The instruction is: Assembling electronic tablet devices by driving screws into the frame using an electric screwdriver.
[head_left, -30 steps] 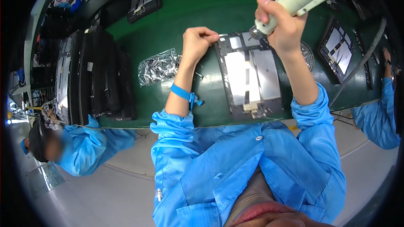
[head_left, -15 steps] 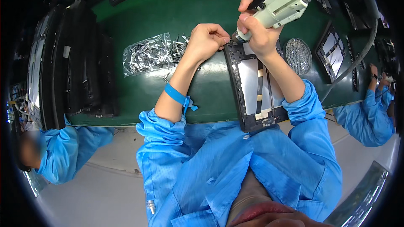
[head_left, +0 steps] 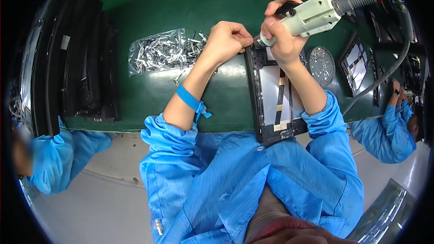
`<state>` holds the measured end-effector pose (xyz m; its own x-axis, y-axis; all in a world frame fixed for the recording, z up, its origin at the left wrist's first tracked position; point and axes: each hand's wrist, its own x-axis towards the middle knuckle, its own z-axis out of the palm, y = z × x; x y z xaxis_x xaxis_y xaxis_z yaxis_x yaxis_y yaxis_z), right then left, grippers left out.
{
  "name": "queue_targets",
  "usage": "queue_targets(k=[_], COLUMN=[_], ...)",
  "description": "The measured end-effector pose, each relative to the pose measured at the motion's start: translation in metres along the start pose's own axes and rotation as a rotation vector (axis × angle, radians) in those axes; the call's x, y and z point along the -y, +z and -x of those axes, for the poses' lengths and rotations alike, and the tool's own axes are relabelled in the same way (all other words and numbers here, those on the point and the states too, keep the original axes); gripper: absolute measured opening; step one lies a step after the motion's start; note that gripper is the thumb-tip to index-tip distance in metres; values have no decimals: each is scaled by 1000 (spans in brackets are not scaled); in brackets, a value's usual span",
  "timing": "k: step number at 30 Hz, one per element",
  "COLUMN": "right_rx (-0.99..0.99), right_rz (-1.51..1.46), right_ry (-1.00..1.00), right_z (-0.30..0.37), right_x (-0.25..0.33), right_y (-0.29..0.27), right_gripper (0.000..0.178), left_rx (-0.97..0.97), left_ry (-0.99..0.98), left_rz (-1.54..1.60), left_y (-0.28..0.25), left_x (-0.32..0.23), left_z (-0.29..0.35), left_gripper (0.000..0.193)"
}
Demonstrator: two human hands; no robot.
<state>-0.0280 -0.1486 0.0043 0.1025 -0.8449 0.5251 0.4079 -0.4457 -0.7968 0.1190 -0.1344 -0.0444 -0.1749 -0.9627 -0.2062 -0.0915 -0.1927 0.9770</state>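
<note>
An open black device chassis (head_left: 254, 108) with silver plates and dark strips lies on the table in front of me, its near end against my blue smock. My right hand (head_left: 285, 40) is wrapped round a pale green electric screwdriver (head_left: 314, 17), tilted, with its nose down at the chassis's far left corner. At that same corner my left hand (head_left: 228, 41) is closed, thumb and fingertips pinched together beside the screwdriver nose. Whatever it pinches is too small or hidden to name. A blue strap (head_left: 187, 98) circles my left forearm.
Left of my left hand lies a clear plastic bag (head_left: 156, 53) of small metal parts, with loose ones spilling out. A round dish of screws (head_left: 321, 65) sits right of the chassis. Black panels (head_left: 81, 63) stand at left. Another chassis (head_left: 355, 63) and the cable (head_left: 407, 36) are at right.
The screwdriver is tipped slightly flatter and sits a little farther right. My left hand keeps its pinch at the chassis corner. The whole view has shifted slightly.
</note>
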Motion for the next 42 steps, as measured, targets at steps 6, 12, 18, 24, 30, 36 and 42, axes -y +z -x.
queue_targets(k=[6, 12, 18, 24, 30, 36, 42], right_rx=[18, 56, 124, 132, 75, -116, -304], right_rz=[2, 68, 223, 210, 226, -100, -198], right_ry=[-2, 24, -49, -63, -113, -9, -214], right_z=[2, 5, 3, 6, 8, -16, -61], right_x=[1, -3, 0, -5, -11, 25, 96], right_y=[-1, 6, 7, 9, 4, -2, -30], right_gripper=[48, 44, 47, 44, 40, 40, 48], left_rx=[-1, -13, -13, -44, -32, -485, -129], left_ry=[13, -3, 21, 35, 40, 891, 698], left_rz=[-29, -7, -57, -122, -86, -512, -803], left_y=[1, 0, 0, -1, 1, 55, 109], left_x=[-1, 3, -8, -14, 0, -35, 6], left_z=[2, 3, 2, 6, 5, 105, 172], left_gripper=[4, 5, 5, 7, 10, 21, 55])
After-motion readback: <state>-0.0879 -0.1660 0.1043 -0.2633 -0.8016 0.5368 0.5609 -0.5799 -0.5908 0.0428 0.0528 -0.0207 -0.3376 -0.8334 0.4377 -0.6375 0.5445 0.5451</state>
